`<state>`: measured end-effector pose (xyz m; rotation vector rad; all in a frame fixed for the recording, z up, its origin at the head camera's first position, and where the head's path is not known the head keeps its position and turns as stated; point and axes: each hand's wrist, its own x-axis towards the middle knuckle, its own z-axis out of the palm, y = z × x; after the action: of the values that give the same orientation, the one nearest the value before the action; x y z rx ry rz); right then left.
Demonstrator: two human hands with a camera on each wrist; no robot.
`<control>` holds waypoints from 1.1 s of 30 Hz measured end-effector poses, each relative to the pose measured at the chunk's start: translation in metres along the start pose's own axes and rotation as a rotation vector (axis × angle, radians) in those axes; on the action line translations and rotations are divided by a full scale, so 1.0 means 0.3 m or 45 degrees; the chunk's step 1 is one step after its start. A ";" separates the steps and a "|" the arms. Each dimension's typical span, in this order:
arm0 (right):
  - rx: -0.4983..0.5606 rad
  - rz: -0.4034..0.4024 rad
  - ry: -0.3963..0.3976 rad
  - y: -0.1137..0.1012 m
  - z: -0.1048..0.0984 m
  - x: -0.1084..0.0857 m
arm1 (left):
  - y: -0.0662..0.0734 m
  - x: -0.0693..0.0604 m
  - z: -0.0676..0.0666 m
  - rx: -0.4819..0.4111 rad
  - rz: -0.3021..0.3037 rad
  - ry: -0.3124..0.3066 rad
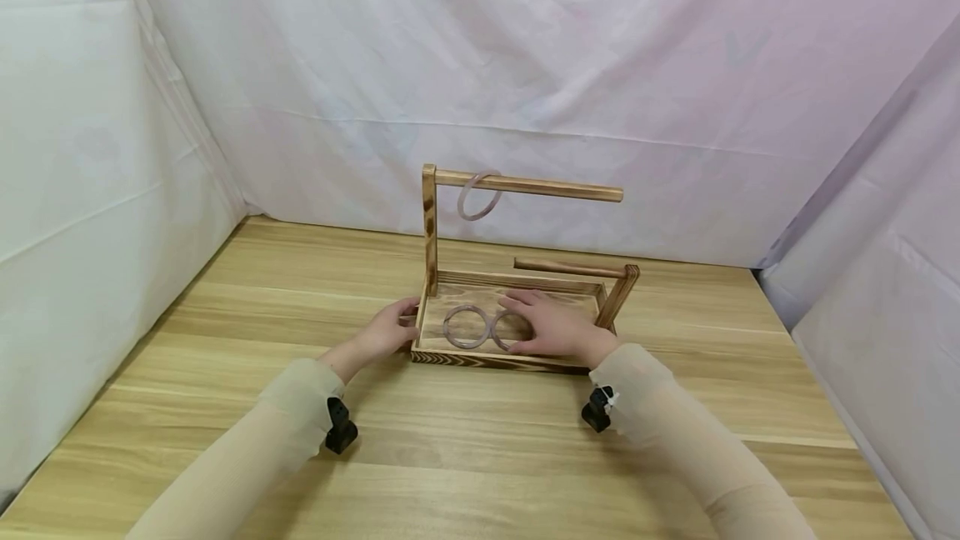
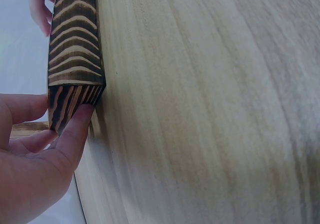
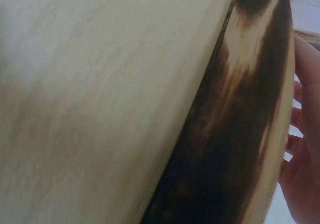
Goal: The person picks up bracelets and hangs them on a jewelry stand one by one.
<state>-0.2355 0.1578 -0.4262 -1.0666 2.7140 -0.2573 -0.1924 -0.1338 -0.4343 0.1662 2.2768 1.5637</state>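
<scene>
A wooden jewellery stand (image 1: 513,362) has a shallow tray base and two posts with bars. My left hand (image 1: 380,332) holds the tray's left end wall; in the left wrist view its fingers (image 2: 75,129) press the outer face near the corner. My right hand (image 1: 555,327) reaches over the front wall into the tray, fingers and thumb spread over a translucent purplish bangle (image 1: 497,335), covering part of it. Another bangle (image 1: 446,330) lies flat to its left, seemingly touching it. A third bangle (image 1: 462,205) hangs from the upper bar (image 1: 558,187).
A lower bar (image 1: 562,267) extends left from the short right post (image 1: 618,297), just behind my right hand. The stand is on a wood-grain table (image 1: 465,457). Pale cloth (image 1: 540,48) hangs behind and at both sides.
</scene>
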 end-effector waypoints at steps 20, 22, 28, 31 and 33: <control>-0.114 0.008 -0.073 -0.040 0.006 0.048 | -0.002 0.001 0.000 0.001 -0.001 0.004; -0.105 0.010 -0.073 -0.042 0.006 0.051 | -0.003 0.002 -0.001 0.001 0.002 0.004; -0.019 0.044 -0.048 -0.043 0.007 0.054 | 0.000 0.000 0.000 0.013 0.008 0.011; 0.040 0.093 -0.036 -0.045 -0.002 0.048 | 0.003 -0.002 0.000 0.025 0.010 0.014; 0.064 0.109 -0.029 -0.047 -0.009 0.043 | 0.004 -0.004 0.000 0.031 0.008 0.018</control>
<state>-0.2363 0.1390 -0.4219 -0.9313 2.7095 -0.2959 -0.1913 -0.1336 -0.4329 0.1693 2.3089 1.5459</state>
